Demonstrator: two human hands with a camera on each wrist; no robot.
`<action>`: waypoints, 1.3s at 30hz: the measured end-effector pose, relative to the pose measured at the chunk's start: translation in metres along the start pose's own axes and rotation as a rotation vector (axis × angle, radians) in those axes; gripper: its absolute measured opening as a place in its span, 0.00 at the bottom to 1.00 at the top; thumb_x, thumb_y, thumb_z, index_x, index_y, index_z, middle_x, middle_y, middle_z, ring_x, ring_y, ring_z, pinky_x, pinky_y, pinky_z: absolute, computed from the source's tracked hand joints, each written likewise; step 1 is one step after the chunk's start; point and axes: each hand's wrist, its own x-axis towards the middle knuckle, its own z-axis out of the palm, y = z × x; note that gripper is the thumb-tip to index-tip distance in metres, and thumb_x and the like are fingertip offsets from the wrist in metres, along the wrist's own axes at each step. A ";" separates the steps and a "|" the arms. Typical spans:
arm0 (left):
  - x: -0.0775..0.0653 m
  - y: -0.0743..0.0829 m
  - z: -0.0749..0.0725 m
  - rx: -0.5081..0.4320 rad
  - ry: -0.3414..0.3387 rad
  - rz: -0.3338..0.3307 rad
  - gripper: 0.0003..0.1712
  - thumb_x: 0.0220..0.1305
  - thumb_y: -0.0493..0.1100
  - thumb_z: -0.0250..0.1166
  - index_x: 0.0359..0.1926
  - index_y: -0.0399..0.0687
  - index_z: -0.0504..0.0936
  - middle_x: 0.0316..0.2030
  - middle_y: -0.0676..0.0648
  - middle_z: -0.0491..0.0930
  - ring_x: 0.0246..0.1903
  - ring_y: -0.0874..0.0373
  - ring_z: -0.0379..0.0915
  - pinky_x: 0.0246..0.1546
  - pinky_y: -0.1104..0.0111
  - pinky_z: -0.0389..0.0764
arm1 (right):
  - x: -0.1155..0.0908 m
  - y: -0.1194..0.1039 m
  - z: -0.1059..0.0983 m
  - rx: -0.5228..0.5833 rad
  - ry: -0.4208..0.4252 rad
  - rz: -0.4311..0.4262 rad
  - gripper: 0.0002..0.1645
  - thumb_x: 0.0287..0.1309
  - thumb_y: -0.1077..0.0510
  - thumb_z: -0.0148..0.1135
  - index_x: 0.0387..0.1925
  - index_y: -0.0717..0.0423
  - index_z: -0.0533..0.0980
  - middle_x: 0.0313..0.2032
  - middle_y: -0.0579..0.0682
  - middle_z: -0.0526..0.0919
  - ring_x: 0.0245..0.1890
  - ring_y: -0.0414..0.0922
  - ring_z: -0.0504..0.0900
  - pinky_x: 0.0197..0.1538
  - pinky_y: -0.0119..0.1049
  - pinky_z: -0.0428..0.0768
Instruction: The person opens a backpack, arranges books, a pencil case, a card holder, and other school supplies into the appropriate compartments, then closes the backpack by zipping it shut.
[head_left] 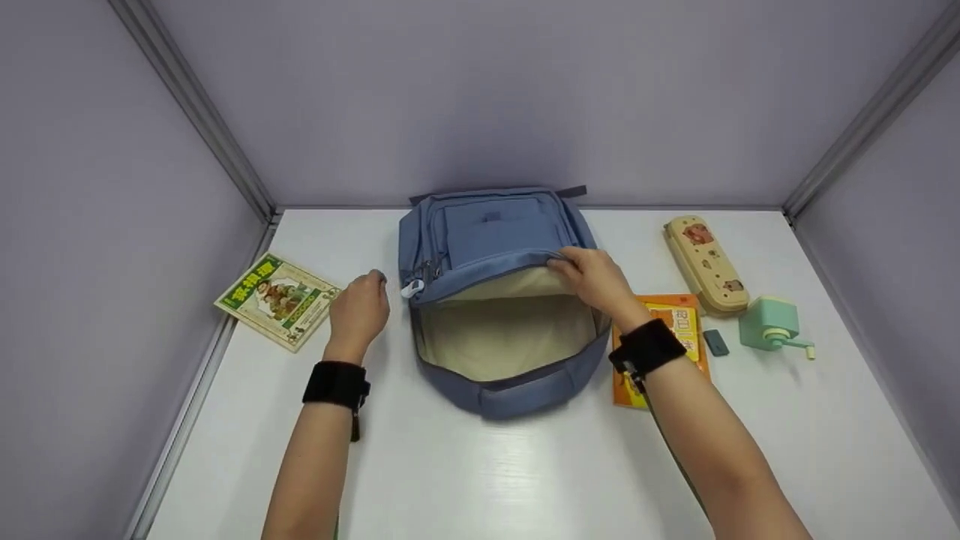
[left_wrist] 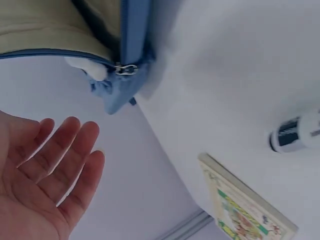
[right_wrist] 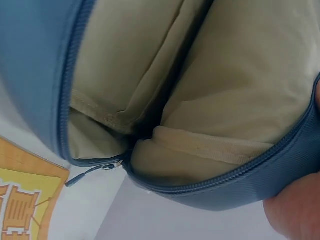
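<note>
White table [head_left: 427,480] underneath everything. Toward its far side, about mid-width: blue backpack [head_left: 495,232], lying front panel up, main zip undone, mouth toward the near edge, pale lining exposed. Just right of it, partly hidden by the right wrist: orange book [head_left: 679,315]. Well apart on the left: green-and-cream booklet [head_left: 279,301], askew near the table's edge. Far right: tan pencil case [head_left: 706,264], animal pictures on lid. At the backpack's upper opening edge: right hand [head_left: 596,279], pinching the raised flap. Between booklet and backpack: left hand [head_left: 360,309], holding nothing, fingers loosely extended, slightly spread. Rightmost: mint-green crank sharpener [head_left: 769,324]. Only in left wrist view: white cylinder [left_wrist: 295,136], dark-banded, cut off. Between orange book and sharpener: small dark block [head_left: 716,343], kind unclear.
</note>
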 end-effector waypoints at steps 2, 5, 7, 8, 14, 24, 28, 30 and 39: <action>-0.003 -0.013 0.005 0.021 -0.037 -0.052 0.12 0.72 0.38 0.54 0.46 0.35 0.80 0.38 0.35 0.81 0.35 0.39 0.80 0.30 0.49 0.78 | 0.003 -0.001 -0.004 0.018 0.011 0.020 0.20 0.71 0.50 0.56 0.23 0.52 0.67 0.19 0.45 0.61 0.20 0.44 0.65 0.28 0.38 0.64; -0.009 -0.033 0.012 0.043 -0.096 -0.131 0.14 0.72 0.37 0.53 0.51 0.33 0.78 0.44 0.32 0.77 0.40 0.36 0.77 0.35 0.46 0.77 | 0.007 -0.003 -0.008 0.040 0.026 0.043 0.22 0.72 0.50 0.55 0.22 0.52 0.64 0.19 0.46 0.61 0.20 0.44 0.64 0.28 0.38 0.63; -0.015 -0.045 0.017 0.050 -0.126 -0.174 0.15 0.72 0.36 0.52 0.54 0.31 0.76 0.48 0.30 0.74 0.44 0.34 0.75 0.39 0.44 0.76 | 0.010 -0.003 -0.011 0.049 0.037 0.060 0.23 0.72 0.50 0.55 0.21 0.52 0.62 0.18 0.47 0.60 0.20 0.45 0.64 0.28 0.38 0.62; -0.018 -0.051 0.020 0.054 -0.135 -0.192 0.16 0.72 0.36 0.52 0.55 0.31 0.75 0.49 0.29 0.73 0.46 0.33 0.73 0.41 0.42 0.75 | 0.011 -0.003 -0.012 0.049 0.041 0.070 0.23 0.72 0.49 0.55 0.21 0.52 0.62 0.18 0.47 0.61 0.20 0.45 0.64 0.28 0.38 0.62; -0.032 -0.080 0.030 0.090 -0.139 -0.279 0.23 0.72 0.40 0.54 0.59 0.26 0.70 0.59 0.23 0.63 0.62 0.28 0.56 0.59 0.35 0.58 | 0.018 -0.003 -0.016 0.059 0.058 0.127 0.23 0.72 0.46 0.53 0.22 0.51 0.64 0.18 0.46 0.63 0.20 0.45 0.66 0.28 0.39 0.63; -0.046 -0.105 0.032 0.062 -0.337 -0.405 0.38 0.77 0.52 0.45 0.75 0.33 0.45 0.72 0.25 0.36 0.70 0.26 0.28 0.62 0.31 0.33 | 0.024 0.000 -0.015 0.073 0.058 0.175 0.24 0.73 0.44 0.51 0.21 0.51 0.64 0.17 0.46 0.62 0.18 0.45 0.65 0.28 0.39 0.63; -0.047 -0.104 0.031 0.066 -0.334 -0.412 0.35 0.78 0.50 0.43 0.75 0.33 0.48 0.72 0.24 0.39 0.70 0.25 0.31 0.61 0.30 0.37 | 0.026 0.000 -0.016 0.078 0.059 0.188 0.25 0.72 0.43 0.51 0.21 0.51 0.63 0.17 0.47 0.62 0.18 0.46 0.65 0.28 0.39 0.64; -0.045 -0.102 0.031 0.077 -0.313 -0.395 0.32 0.78 0.48 0.44 0.73 0.31 0.54 0.70 0.22 0.46 0.68 0.24 0.38 0.61 0.30 0.44 | 0.026 0.000 -0.016 0.075 0.066 0.186 0.25 0.72 0.44 0.51 0.21 0.51 0.63 0.17 0.47 0.61 0.18 0.46 0.65 0.28 0.39 0.64; -0.046 -0.091 0.022 0.037 -0.240 -0.370 0.18 0.70 0.42 0.54 0.32 0.31 0.82 0.37 0.30 0.78 0.39 0.34 0.74 0.37 0.43 0.75 | 0.026 -0.001 -0.014 0.067 0.071 0.186 0.24 0.72 0.45 0.53 0.21 0.51 0.64 0.18 0.46 0.62 0.20 0.45 0.65 0.28 0.39 0.62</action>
